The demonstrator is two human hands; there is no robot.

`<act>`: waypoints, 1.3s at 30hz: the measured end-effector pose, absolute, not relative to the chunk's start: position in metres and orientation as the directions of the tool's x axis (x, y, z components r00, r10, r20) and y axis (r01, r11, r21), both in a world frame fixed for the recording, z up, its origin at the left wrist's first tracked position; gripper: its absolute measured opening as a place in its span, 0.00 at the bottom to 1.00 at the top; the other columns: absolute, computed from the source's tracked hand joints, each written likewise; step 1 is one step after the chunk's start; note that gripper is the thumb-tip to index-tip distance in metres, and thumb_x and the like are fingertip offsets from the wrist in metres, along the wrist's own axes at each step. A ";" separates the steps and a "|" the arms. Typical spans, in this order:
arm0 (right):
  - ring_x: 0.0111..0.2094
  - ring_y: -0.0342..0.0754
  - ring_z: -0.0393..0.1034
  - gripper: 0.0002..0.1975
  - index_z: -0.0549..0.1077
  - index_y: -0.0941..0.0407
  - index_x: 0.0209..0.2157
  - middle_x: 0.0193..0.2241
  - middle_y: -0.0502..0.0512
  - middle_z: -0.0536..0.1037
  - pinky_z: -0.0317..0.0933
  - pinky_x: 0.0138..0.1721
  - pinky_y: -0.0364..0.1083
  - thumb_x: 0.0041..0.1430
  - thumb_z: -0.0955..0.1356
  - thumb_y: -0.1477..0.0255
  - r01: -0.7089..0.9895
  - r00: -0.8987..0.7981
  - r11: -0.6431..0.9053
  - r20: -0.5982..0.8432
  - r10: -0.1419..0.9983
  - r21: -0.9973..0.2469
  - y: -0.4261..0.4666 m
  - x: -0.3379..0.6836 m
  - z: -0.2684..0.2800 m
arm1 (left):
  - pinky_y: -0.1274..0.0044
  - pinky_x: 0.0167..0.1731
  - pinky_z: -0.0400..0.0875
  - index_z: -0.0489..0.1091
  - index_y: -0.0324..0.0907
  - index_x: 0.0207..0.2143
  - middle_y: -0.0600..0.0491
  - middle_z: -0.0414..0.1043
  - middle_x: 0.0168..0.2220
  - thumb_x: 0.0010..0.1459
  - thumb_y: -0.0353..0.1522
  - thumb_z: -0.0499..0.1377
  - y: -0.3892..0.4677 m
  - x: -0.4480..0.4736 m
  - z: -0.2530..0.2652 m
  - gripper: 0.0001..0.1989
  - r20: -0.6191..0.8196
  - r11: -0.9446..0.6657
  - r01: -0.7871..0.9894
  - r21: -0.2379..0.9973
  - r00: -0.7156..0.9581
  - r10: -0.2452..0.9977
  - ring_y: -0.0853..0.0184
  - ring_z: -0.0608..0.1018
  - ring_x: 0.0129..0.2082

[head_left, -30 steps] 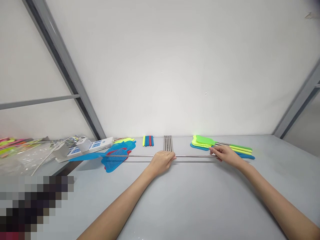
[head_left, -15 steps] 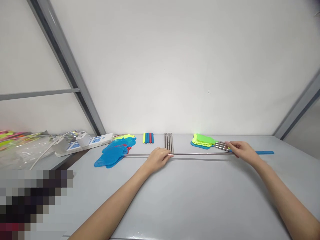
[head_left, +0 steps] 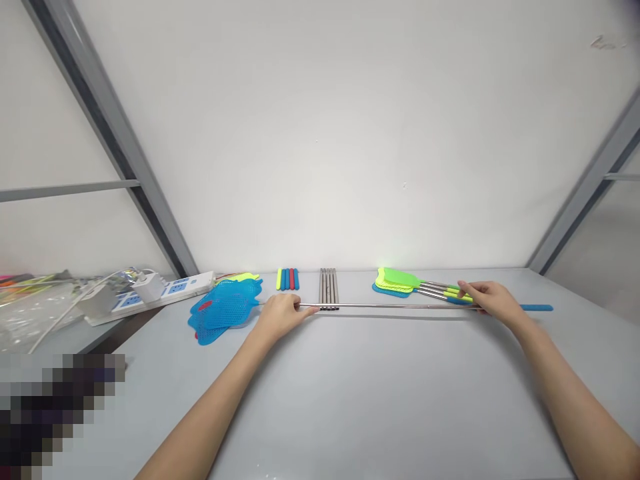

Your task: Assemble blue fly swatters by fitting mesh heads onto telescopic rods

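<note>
- The left hand pinched a long metal rod between thumb and fingers, near the blue swatter heads.
- The right hand was closed about the rod's other end, a blue grip sticking out beyond it.
- The rod lay crosswise, just above the table, passing the near ends of the short steel tubes.
- To my eye, good handling called for both hands in one line, since so thin a shaft could bend.
- A light left pinch seemed wise, and care beside the stacked swatters.
</note>
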State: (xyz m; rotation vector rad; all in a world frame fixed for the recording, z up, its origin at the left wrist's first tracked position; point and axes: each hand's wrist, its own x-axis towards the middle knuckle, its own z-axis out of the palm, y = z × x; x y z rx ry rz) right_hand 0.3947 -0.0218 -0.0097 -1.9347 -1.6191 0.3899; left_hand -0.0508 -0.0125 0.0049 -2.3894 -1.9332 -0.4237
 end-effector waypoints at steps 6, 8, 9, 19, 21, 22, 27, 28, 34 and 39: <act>0.18 0.44 0.57 0.28 0.74 0.57 0.23 0.12 0.49 0.60 0.48 0.21 0.41 0.51 0.55 0.50 0.887 0.098 -0.016 0.154 0.983 -0.461 -0.021 0.369 -0.012 | 0.78 0.20 0.47 0.61 0.41 0.18 0.52 0.68 0.23 0.50 0.50 0.47 -0.020 -0.045 0.011 0.22 0.223 -0.216 0.970 0.112 0.187 0.957 0.66 0.69 0.25; 0.20 0.44 0.57 0.28 0.73 0.58 0.23 0.15 0.51 0.65 0.47 0.21 0.41 0.51 0.55 0.51 0.875 0.036 0.052 0.171 0.985 -0.482 -0.022 0.357 -0.013 | 0.79 0.21 0.48 0.62 0.41 0.19 0.53 0.68 0.23 0.50 0.49 0.47 -0.022 -0.043 0.012 0.21 0.219 -0.242 0.965 0.105 0.215 0.952 0.66 0.69 0.26; 0.20 0.43 0.57 0.28 0.73 0.59 0.23 0.17 0.51 0.65 0.47 0.22 0.41 0.51 0.55 0.51 0.864 -0.001 0.093 0.185 0.983 -0.494 -0.022 0.350 -0.014 | 0.79 0.21 0.48 0.62 0.41 0.20 0.53 0.68 0.23 0.51 0.49 0.47 -0.023 -0.042 0.013 0.21 0.211 -0.256 0.961 0.107 0.230 0.950 0.66 0.69 0.26; 0.22 0.41 0.56 0.19 0.70 0.58 0.24 0.19 0.49 0.65 0.48 0.23 0.40 0.54 0.59 0.58 0.702 -0.446 0.465 0.175 0.878 -0.540 -0.045 0.278 -0.015 | 0.80 0.21 0.51 0.65 0.43 0.25 0.55 0.68 0.25 0.53 0.44 0.48 -0.045 -0.021 0.015 0.16 0.140 -0.447 0.869 0.209 0.426 0.894 0.69 0.69 0.26; 0.24 0.42 0.58 0.18 0.70 0.58 0.25 0.21 0.51 0.67 0.50 0.24 0.41 0.54 0.60 0.60 0.685 -0.464 0.480 0.181 0.867 -0.547 -0.049 0.270 -0.013 | 0.79 0.21 0.51 0.65 0.42 0.24 0.55 0.67 0.25 0.55 0.42 0.46 -0.049 -0.016 0.015 0.16 0.129 -0.496 0.847 0.191 0.480 0.868 0.69 0.68 0.25; 0.24 0.42 0.58 0.17 0.70 0.58 0.25 0.22 0.51 0.68 0.51 0.25 0.41 0.54 0.60 0.60 0.678 -0.466 0.478 0.176 0.867 -0.559 -0.051 0.268 -0.013 | 0.79 0.21 0.51 0.64 0.42 0.24 0.55 0.67 0.24 0.56 0.42 0.45 -0.051 -0.014 0.014 0.17 0.124 -0.522 0.834 0.179 0.507 0.853 0.70 0.68 0.24; 0.24 0.41 0.59 0.15 0.71 0.58 0.27 0.23 0.51 0.69 0.52 0.25 0.40 0.54 0.60 0.63 0.635 -0.496 0.446 0.110 0.861 -0.630 -0.054 0.265 -0.010 | 0.80 0.22 0.53 0.63 0.41 0.25 0.55 0.66 0.24 0.59 0.39 0.44 -0.055 -0.006 0.005 0.16 0.094 -0.625 0.754 0.200 0.620 0.779 0.71 0.68 0.25; 0.24 0.41 0.59 0.15 0.71 0.58 0.27 0.23 0.51 0.69 0.52 0.25 0.40 0.54 0.60 0.63 0.629 -0.504 0.443 0.098 0.858 -0.639 -0.054 0.264 -0.010 | 0.81 0.23 0.54 0.63 0.41 0.26 0.55 0.66 0.24 0.59 0.38 0.44 -0.056 -0.005 0.003 0.15 0.099 -0.648 0.732 0.210 0.644 0.759 0.71 0.68 0.25; 0.25 0.41 0.59 0.15 0.71 0.58 0.29 0.23 0.50 0.69 0.53 0.25 0.40 0.54 0.60 0.62 0.595 -0.560 0.446 0.053 0.827 -0.669 -0.065 0.242 -0.010 | 0.80 0.24 0.55 0.63 0.41 0.27 0.55 0.68 0.27 0.60 0.36 0.43 -0.068 0.010 -0.004 0.14 0.140 -0.750 0.636 0.182 0.738 0.660 0.71 0.68 0.27; 0.24 0.41 0.59 0.15 0.71 0.57 0.28 0.22 0.50 0.69 0.52 0.24 0.40 0.54 0.60 0.62 0.577 -0.584 0.431 0.019 0.812 -0.693 -0.074 0.232 -0.009 | 0.80 0.26 0.55 0.63 0.41 0.27 0.54 0.68 0.27 0.60 0.36 0.43 -0.076 0.018 -0.007 0.14 0.143 -0.776 0.606 0.174 0.764 0.629 0.70 0.69 0.28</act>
